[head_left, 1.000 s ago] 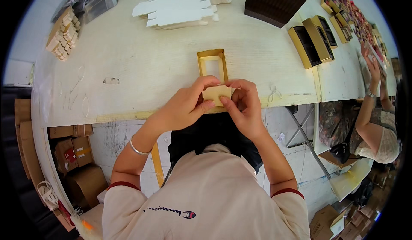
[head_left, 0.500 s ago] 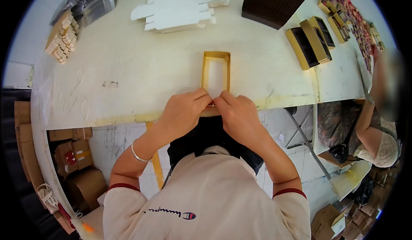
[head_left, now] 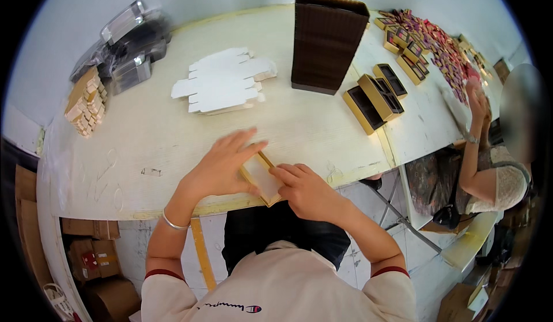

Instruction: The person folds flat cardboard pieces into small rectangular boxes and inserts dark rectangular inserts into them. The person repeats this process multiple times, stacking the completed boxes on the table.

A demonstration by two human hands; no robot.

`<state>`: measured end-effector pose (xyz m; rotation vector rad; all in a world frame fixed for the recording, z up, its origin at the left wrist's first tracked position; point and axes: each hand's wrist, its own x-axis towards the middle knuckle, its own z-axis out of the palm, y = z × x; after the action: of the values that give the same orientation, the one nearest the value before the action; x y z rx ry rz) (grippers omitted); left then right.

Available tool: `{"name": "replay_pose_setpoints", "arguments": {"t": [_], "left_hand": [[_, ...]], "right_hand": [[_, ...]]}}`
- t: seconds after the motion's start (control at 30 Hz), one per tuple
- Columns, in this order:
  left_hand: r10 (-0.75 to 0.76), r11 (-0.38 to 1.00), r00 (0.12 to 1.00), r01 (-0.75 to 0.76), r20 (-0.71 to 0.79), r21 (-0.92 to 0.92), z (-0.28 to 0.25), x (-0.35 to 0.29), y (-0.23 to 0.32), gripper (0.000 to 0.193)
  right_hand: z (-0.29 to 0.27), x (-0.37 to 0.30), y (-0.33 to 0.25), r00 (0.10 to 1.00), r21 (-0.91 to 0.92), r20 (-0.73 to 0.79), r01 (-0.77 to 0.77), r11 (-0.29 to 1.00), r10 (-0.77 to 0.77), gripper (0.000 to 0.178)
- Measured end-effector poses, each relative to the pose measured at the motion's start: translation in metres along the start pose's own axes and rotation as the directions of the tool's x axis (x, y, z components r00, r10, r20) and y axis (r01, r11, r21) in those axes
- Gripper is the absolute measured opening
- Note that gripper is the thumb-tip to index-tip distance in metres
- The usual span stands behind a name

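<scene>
A shallow open gold box (head_left: 262, 177) with a white inside lies slanted at the table's front edge, between my hands. My left hand (head_left: 222, 163) is at its left side, fingers stretched and spread, the thumb by the near corner; whether the palm touches the wall I cannot tell. On the right wall, my right hand (head_left: 308, 190) has its fingers curled over the edge, gripping the box. My hands cover part of both long sides.
White flat carton blanks (head_left: 224, 83) lie in a stack beyond, beside a tall dark brown box (head_left: 325, 45). Gold boxes with black inserts (head_left: 366, 110) stand to the right, before a heap of small reddish packs (head_left: 435, 48). A co-worker's arm (head_left: 475, 166) is at far right. Card strips (head_left: 86, 109) lie left.
The gold box has turned from straight to slanted and come closer to me. My left hand has left the near end and spread its fingers; my right moved to the right wall. The view has tilted up.
</scene>
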<state>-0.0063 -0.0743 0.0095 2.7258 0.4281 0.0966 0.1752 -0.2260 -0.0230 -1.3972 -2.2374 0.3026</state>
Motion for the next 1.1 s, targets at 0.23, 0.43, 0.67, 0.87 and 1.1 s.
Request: {"name": "replay_pose_setpoints", "arguments": {"t": [0.23, 0.43, 0.67, 0.87, 1.1], "left_hand": [[-0.1, 0.995, 0.99, 0.101, -0.102, 0.005, 0.031, -0.018, -0.001, 0.082], [-0.159, 0.987, 0.946, 0.152, -0.284, -0.046, 0.052, -0.02, 0.013, 0.076], [-0.211, 0.976, 0.862, 0.207, -0.461, -0.061, 0.08, -0.022, 0.013, 0.071], [-0.248, 0.969, 0.847, 0.224, -0.471, -0.106, 0.077, -0.02, 0.016, 0.08], [-0.269, 0.919, 0.912, 0.147, -0.311, -0.366, 0.057, -0.026, 0.012, 0.089]], "right_hand": [[-0.058, 0.004, 0.035, 0.856, -0.402, -0.505, -0.118, 0.908, -0.113, 0.041], [-0.205, 0.068, 0.098, 0.789, -0.704, -0.547, -0.252, 0.664, -0.28, 0.017], [-0.233, 0.095, 0.118, 0.956, -0.571, -0.292, -0.203, 0.795, 0.034, 0.01], [-0.245, 0.097, 0.116, 0.923, -0.39, -0.305, -0.346, 0.853, 0.235, 0.012], [-0.241, 0.072, 0.049, 0.725, 0.261, -0.654, -0.05, 0.964, 0.215, 0.027]]}}
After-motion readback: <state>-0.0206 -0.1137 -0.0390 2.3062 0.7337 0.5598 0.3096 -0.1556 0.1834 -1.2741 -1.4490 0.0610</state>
